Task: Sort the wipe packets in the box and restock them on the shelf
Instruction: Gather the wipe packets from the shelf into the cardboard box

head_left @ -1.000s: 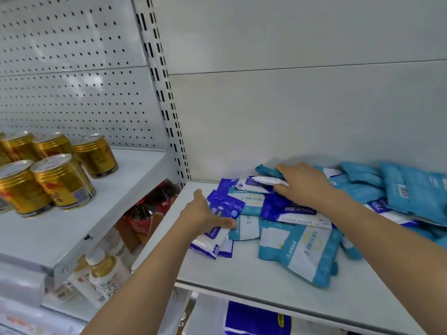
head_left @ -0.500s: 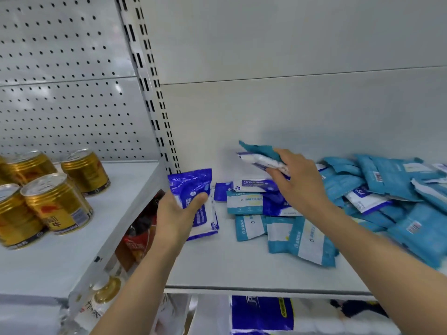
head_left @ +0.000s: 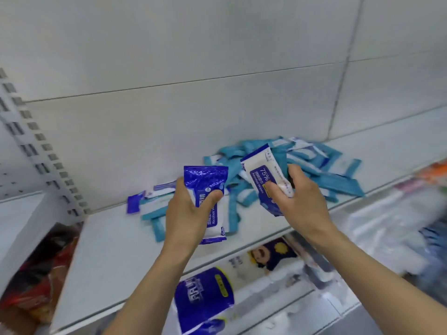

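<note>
Hands (head_left: 238, 209) each gripping a blue "Alcohol Wipes" packet (head_left: 208, 204); right one's (head_left: 264, 180) marked "75%"

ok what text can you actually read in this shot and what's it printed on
"Alcohol W…", cut off by the thumb: blue packet in the left hand.
"75%" and "Alcohol Wipes": white packet in the right hand.
Chinese characters on both packets: too blurred to read.
Large characters on the blue pack on the lower shelf: too blurred.
Print on the teal packets piled behind: too small.

White shelf (head_left: 116, 250) under heaped wipe packets (head_left: 321, 170)
</note>
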`<state>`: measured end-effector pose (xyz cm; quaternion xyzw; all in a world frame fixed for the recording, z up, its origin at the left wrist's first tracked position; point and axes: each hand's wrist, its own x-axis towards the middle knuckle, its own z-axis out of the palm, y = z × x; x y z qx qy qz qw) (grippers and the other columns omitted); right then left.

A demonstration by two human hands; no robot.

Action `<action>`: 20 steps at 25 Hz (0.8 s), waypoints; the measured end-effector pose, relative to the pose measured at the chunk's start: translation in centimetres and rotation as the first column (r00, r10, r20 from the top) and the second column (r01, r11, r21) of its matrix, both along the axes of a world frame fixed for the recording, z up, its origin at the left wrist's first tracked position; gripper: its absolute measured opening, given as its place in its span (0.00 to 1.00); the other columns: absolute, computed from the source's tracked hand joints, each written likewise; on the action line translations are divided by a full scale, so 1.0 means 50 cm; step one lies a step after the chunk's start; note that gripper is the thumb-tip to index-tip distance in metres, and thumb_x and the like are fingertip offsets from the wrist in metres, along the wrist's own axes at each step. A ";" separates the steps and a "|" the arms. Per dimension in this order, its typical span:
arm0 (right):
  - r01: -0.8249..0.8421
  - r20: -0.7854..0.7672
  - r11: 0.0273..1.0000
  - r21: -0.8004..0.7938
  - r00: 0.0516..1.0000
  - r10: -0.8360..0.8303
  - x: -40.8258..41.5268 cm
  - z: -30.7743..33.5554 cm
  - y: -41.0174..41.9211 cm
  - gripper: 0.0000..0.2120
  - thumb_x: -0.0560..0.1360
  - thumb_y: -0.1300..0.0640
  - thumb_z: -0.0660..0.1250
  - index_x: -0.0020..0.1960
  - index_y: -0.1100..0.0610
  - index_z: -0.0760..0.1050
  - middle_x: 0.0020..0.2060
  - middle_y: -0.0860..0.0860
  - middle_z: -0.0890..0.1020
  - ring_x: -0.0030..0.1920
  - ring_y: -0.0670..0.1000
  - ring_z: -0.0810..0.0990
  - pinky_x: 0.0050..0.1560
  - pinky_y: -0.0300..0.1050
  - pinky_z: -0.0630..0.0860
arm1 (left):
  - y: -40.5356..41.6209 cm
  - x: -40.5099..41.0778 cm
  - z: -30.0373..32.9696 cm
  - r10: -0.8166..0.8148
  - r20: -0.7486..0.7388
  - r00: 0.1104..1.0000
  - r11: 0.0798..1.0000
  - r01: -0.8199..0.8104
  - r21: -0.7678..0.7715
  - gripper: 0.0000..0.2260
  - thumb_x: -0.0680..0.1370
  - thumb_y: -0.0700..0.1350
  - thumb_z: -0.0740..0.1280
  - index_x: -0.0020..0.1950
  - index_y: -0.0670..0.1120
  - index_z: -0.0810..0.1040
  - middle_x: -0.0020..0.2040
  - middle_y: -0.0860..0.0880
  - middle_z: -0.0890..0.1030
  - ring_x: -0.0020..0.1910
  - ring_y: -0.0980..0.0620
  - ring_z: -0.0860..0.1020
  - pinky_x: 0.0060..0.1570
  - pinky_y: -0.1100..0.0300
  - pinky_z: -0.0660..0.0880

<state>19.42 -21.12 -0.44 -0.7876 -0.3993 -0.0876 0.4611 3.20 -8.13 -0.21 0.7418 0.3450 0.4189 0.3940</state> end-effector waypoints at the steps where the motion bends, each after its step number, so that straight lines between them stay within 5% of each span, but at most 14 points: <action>1: 0.042 -0.001 0.999 -0.011 0.999 -0.042 0.022 -0.003 -0.037 0.13 0.74 0.46 0.67 0.45 0.53 0.65 0.38 0.49 0.79 0.38 0.58 0.76 0.39 0.54 0.74 | -0.025 0.036 -0.004 -0.041 -0.010 0.999 0.999 0.041 0.018 0.17 0.73 0.52 0.74 0.56 0.52 0.71 0.42 0.64 0.76 0.40 0.67 0.75 0.42 0.63 0.71; 9: 0.271 -0.017 0.955 -0.119 0.961 -0.275 0.255 -0.022 -0.420 0.11 0.74 0.45 0.66 0.49 0.50 0.68 0.42 0.47 0.81 0.41 0.55 0.78 0.42 0.51 0.75 | -0.350 0.364 -0.029 -0.282 -0.049 0.958 0.957 0.285 0.049 0.16 0.72 0.52 0.74 0.54 0.51 0.71 0.41 0.62 0.75 0.44 0.52 0.78 0.45 0.56 0.72; 20: 0.449 -0.016 0.862 -0.237 0.885 -0.465 0.584 -0.055 -0.942 0.13 0.74 0.46 0.66 0.43 0.50 0.63 0.39 0.44 0.76 0.41 0.54 0.74 0.38 0.49 0.69 | -0.822 0.786 -0.090 -0.551 -0.043 0.834 0.834 0.548 -0.061 0.18 0.73 0.49 0.74 0.59 0.53 0.72 0.45 0.63 0.77 0.45 0.61 0.78 0.44 0.61 0.73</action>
